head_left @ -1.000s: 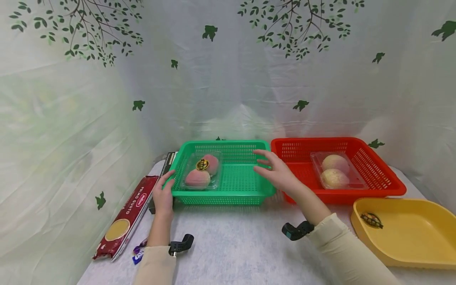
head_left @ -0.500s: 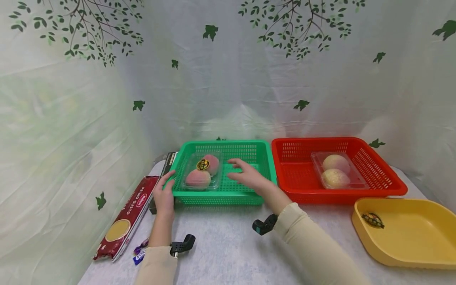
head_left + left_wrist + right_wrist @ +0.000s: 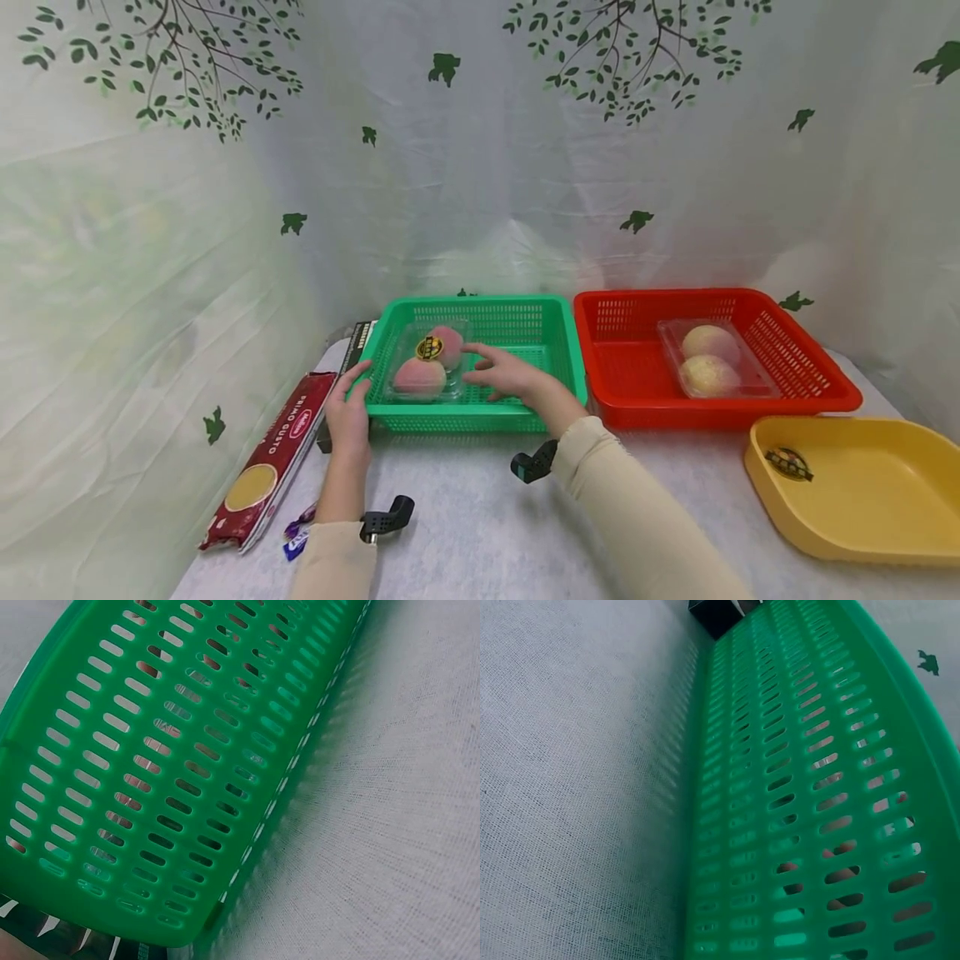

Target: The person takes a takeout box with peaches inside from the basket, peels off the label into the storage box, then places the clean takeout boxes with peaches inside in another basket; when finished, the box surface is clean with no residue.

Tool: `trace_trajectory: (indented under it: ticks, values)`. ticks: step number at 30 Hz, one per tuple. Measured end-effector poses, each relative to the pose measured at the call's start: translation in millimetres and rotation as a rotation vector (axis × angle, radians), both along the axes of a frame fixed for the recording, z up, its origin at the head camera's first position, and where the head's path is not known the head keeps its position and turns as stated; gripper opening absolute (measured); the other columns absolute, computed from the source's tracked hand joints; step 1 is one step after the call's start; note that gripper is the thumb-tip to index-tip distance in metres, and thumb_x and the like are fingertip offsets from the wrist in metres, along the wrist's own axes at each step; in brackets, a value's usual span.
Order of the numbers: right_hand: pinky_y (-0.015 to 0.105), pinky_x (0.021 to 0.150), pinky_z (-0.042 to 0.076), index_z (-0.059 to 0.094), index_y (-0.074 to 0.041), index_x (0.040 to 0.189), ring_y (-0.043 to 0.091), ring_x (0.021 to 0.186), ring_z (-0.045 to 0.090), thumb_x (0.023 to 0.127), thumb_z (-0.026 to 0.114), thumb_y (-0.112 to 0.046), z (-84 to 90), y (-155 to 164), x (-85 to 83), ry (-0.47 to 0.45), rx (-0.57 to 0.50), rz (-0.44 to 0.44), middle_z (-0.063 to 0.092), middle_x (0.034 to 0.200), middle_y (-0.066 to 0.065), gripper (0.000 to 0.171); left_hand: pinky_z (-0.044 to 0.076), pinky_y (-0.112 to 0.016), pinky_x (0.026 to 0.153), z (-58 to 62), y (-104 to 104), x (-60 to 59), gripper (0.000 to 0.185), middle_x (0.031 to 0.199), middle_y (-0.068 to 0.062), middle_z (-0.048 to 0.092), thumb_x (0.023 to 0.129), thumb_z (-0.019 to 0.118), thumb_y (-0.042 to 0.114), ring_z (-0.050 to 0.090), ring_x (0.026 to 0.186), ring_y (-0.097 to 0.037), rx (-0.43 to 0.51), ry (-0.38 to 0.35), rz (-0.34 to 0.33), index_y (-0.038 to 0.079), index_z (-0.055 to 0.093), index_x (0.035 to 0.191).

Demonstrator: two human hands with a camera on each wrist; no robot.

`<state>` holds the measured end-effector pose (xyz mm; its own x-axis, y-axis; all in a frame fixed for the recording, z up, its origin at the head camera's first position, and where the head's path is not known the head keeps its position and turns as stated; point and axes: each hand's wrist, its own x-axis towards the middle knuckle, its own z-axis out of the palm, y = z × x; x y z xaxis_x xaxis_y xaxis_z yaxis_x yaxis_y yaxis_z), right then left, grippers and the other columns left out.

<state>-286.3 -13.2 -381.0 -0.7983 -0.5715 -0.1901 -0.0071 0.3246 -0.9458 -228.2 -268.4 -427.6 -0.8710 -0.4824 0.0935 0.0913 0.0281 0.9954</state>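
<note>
Both hands are at the green basket (image 3: 517, 333). The person's left hand (image 3: 348, 408) rests against its near left corner, fingers relaxed and the thumb lying on the rim, nothing clasped. The right hand (image 3: 510, 379) reaches inside the basket with its fingers spread and nearly straight, fingertips at the right edge of the clear peach pack (image 3: 426, 367); whether they actually touch the plastic cannot be told. That pack holds two pink peaches under a round dark sticker and sits in the left half of the basket, between the two hands, closer to the right hand's fingers.

Both wrist views show only the basket's slotted green wall (image 3: 150, 765) standing on white cloth.

Just beside the green basket on its right sits a red basket (image 3: 810, 367) with a second clear pack of two paler fruits (image 3: 708, 360). Nearer and further right lies a yellow tray (image 3: 862, 492) with a dark sticker inside. Left of the left hand a red pasta packet (image 3: 270, 458) lies lengthwise, with a dark box (image 3: 356, 342) behind it and small purple sweet wrappers (image 3: 297, 533) near the left sleeve. All rest on a table covered in white cloth (image 3: 465, 533). Pale curtains printed with green branches and leaves (image 3: 480, 167) close the space behind and on the left.
</note>
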Motion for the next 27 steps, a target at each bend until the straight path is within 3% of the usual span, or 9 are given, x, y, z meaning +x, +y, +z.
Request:
trace_trajectory:
  ticks: [5,14,21,27]
  values:
    - [0.059,0.106,0.045,0.027,-0.026,0.159,0.042,0.137,0.048,0.101,0.058,-0.023,-4.0,-4,-3.7,0.005,0.033,0.044,0.030,0.160,0.023,0.066,0.027,-0.043,0.122,0.5,0,1.4,0.036,0.154,-0.005,0.047,0.102,0.050,0.012,0.034,0.148,-0.021,-0.005,0.000,0.004,0.013,0.062,0.136]
    - [0.057,0.102,0.049,0.024,-0.027,0.160,0.039,0.135,0.051,0.100,0.059,-0.025,-5.7,-12,-8.9,0.102,0.129,0.094,0.035,0.158,0.024,0.069,0.027,-0.043,0.122,2.2,1,1.6,0.035,0.153,-0.003,0.048,0.102,0.051,0.012,0.034,0.147,-0.020,-0.010,0.010,0.014,0.013,0.063,0.135]
    - [0.055,0.104,0.049,0.025,-0.024,0.160,0.038,0.132,0.054,0.101,0.058,-0.019,-3.4,-11,-8.0,0.020,0.061,0.099,0.036,0.158,0.022,0.068,0.027,-0.044,0.122,2.3,2,0.6,0.035,0.155,-0.003,0.047,0.103,0.050,0.013,0.034,0.148,-0.020,-0.006,-0.016,0.017,0.015,0.062,0.136]
    - [0.056,0.104,0.049,0.030,-0.017,0.158,0.041,0.128,0.057,0.101,0.055,-0.009,-3.4,-10,-9.9,-0.047,-0.030,0.078,0.046,0.148,0.025,0.063,0.028,-0.045,0.121,1.0,2,0.3,0.035,0.155,-0.002,0.046,0.103,0.050,0.014,0.036,0.145,-0.021,0.001,-0.020,0.015,0.016,0.062,0.136]
